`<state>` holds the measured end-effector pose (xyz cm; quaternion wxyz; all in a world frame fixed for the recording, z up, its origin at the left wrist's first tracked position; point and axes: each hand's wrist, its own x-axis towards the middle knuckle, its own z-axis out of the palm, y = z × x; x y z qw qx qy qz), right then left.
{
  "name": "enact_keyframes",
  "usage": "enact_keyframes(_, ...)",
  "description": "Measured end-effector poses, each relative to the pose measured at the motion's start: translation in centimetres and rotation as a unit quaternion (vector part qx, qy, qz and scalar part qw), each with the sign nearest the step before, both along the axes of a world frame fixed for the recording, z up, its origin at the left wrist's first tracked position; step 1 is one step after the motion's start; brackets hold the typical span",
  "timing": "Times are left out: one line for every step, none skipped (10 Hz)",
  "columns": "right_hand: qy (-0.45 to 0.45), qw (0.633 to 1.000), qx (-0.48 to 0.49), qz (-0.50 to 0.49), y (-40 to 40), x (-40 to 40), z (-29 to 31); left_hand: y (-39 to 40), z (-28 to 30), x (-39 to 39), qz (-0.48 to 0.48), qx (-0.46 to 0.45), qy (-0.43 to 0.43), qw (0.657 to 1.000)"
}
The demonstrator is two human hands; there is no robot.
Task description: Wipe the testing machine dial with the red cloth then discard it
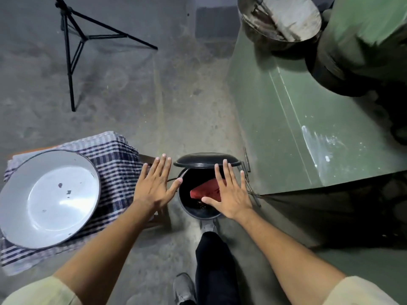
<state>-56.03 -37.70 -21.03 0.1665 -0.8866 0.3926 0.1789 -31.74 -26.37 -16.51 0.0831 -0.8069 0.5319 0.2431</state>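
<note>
The red cloth (203, 191) lies inside a small black pedal bin (193, 213) on the floor, whose lid (206, 160) stands raised. My right hand (230, 193) hovers flat over the bin's right side, fingers spread, holding nothing. Just left of the bin, my left hand (155, 184) is also flat and spread, with nothing in it. My foot (208, 225) rests at the bin's near edge, where the pedal is hidden. The testing machine's round dial (284, 20) shows at the top right, blurred.
A white enamel basin (47, 198) sits on a checked cloth (116, 155) over a low stool at the left. The green machine body (297, 119) fills the right side. A black tripod (72, 38) stands on the concrete floor at the top left.
</note>
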Motion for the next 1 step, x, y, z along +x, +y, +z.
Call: enact_keyframes(0.000,1.000,-0.006,-0.029,-1.08,-0.15,1.07,0.13,0.38,-0.22,0.005,-0.009,0.002,1.000)
